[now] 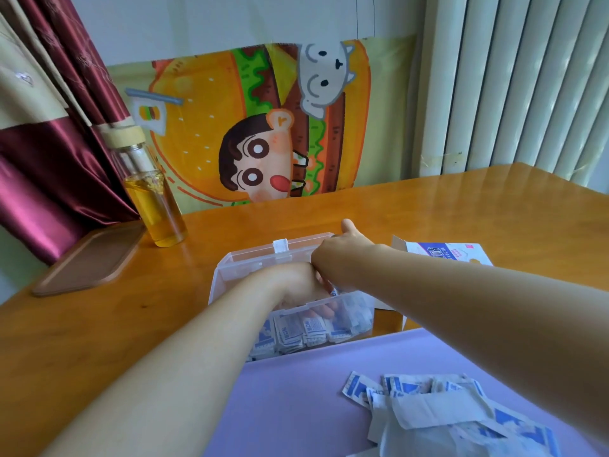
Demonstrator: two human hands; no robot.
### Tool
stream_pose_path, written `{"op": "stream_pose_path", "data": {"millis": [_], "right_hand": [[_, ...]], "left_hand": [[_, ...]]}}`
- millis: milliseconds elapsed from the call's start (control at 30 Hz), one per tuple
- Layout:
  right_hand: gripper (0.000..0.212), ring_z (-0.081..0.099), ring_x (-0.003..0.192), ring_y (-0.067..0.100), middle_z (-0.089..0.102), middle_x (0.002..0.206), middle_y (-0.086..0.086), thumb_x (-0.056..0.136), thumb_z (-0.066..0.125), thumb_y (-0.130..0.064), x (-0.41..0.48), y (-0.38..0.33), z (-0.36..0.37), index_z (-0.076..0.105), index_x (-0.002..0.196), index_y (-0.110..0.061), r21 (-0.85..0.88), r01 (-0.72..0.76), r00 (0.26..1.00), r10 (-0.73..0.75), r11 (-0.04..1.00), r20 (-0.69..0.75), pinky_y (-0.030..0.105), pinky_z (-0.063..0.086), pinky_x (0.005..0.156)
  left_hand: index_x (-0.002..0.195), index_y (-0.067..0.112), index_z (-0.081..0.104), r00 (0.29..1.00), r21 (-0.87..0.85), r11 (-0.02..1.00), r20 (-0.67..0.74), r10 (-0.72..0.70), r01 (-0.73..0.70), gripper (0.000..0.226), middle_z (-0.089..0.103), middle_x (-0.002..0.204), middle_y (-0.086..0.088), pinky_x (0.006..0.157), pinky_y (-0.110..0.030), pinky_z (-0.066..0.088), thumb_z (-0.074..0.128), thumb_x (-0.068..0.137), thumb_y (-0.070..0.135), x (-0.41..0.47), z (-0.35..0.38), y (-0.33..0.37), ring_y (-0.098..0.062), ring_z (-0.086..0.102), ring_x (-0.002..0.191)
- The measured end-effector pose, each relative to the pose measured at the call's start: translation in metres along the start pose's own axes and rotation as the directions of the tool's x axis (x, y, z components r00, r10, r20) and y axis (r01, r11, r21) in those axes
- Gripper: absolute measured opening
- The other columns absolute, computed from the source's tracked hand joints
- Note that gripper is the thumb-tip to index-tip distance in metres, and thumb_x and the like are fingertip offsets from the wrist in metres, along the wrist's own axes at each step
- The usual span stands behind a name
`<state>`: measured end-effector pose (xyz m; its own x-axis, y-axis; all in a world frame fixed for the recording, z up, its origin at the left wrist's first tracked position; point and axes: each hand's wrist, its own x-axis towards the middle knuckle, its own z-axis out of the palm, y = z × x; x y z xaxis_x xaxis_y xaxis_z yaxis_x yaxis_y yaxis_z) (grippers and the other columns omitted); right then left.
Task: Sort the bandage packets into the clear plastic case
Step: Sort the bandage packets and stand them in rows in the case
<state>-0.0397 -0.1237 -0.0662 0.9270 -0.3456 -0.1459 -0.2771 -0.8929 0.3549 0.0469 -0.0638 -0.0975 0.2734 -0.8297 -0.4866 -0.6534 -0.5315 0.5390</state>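
Observation:
The clear plastic case [230,275] stands open at the table's middle, lid [257,252] tipped back. Several white-and-blue bandage packets [296,331] stand in rows inside it. My left hand [296,285] reaches down into the case, fingertips among the packets; my right wrist and the case wall blur how the fingers lie. My right hand [342,245] grips the lid's right end, thumb raised. More loose bandage packets [428,400] lie in a heap on the purple mat [296,407] at the lower right.
An opened cardboard bandage box [445,252] lies right of the case. A glass bottle of yellow liquid [155,206] and a brown tray [89,258] stand at the far left. A curtain, a cartoon cloth and a radiator back the wooden table [461,209].

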Motion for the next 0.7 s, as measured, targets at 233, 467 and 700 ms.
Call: {"op": "stream_pose_path", "data": {"millis": [233, 467, 700], "right_hand": [[0.017, 0.055, 0.105, 0.02, 0.064, 0.108, -0.002, 0.096, 0.048, -0.025, 0.001, -0.001, 0.005, 0.06, 0.106, -0.021, -0.032, 0.039, 0.994, -0.042, 0.999, -0.098, 0.035, 0.027, 0.104], [0.021, 0.057, 0.102, 0.02, 0.064, 0.109, 0.002, 0.096, 0.047, -0.022, 0.0, 0.0, 0.004, 0.06, 0.11, -0.018, -0.023, 0.081, 0.988, -0.083, 0.996, -0.132, 0.03, 0.036, 0.094], [0.032, 0.049, 0.104, 0.019, 0.06, 0.111, 0.0, 0.085, 0.067, -0.025, -0.011, 0.016, -0.01, 0.061, 0.116, -0.017, 0.069, 0.106, 0.993, -0.102, 0.992, -0.065, 0.032, 0.038, 0.095]], "left_hand": [[0.106, 0.013, 0.067, 1.0, -0.087, 0.996, -0.005, -0.03, 0.03, 0.022, 0.07, 0.108, 0.002, 0.077, -0.021, 0.055, 0.07, 0.085, 0.018, 0.004, 0.0, -0.004, -0.006, 0.066, 0.093], [0.105, 0.012, 0.067, 0.998, -0.135, 0.989, -0.025, -0.063, 0.059, 0.02, 0.068, 0.082, 0.006, 0.063, -0.015, 0.052, 0.069, 0.085, 0.016, -0.003, 0.0, 0.002, -0.001, 0.065, 0.067], [0.09, 0.024, 0.055, 0.999, -0.098, 0.994, 0.006, -0.05, 0.05, 0.022, 0.056, 0.089, 0.007, 0.062, -0.014, 0.046, 0.071, 0.083, 0.011, -0.008, -0.002, 0.007, -0.006, 0.056, 0.075]]}}
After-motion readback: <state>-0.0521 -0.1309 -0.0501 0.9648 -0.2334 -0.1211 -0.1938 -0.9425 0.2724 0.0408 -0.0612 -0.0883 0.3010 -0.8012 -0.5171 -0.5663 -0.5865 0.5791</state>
